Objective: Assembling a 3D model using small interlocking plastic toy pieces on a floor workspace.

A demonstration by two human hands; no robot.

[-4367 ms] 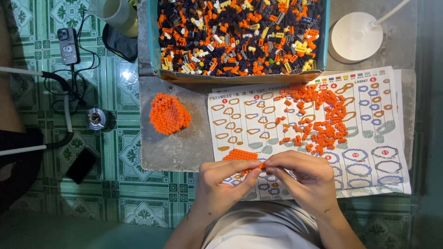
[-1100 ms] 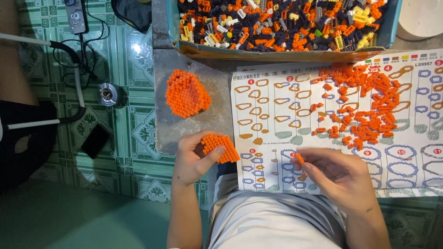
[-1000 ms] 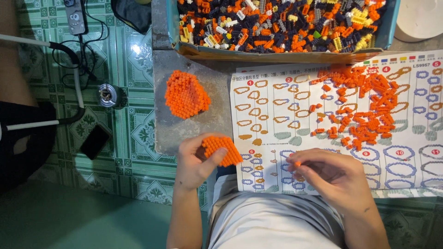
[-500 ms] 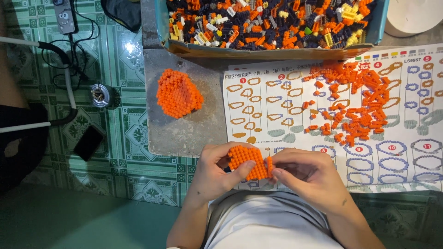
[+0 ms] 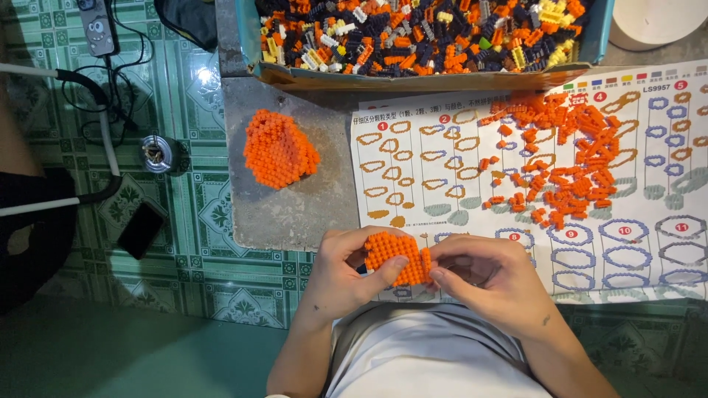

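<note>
Two orange block sections exist: one finished piece [image 5: 279,148] near the slab's left edge, one [image 5: 396,258] gripped between left hand [image 5: 346,276] and right hand [image 5: 495,284]; loose bricks [image 5: 571,158] remain on the sheet [image 5: 442,158].

Slab [image 5: 295,214] sits on the floor [image 5: 184,273]. Box of mixed bricks [image 5: 428,37] at its far edge. Instruction sheet [image 5: 442,169] covers the slab's right part, loose brick pile [image 5: 571,158] on top of it. Finished brick piece [image 5: 279,147] lies left of the sheet, on bare slab. Near edge: left hand [image 5: 343,276] and right hand [image 5: 494,284] hold a brick assembly [image 5: 397,258] between them. Phone [image 5: 141,230] and small tin [image 5: 157,154] on the floor, left of slab.
</note>
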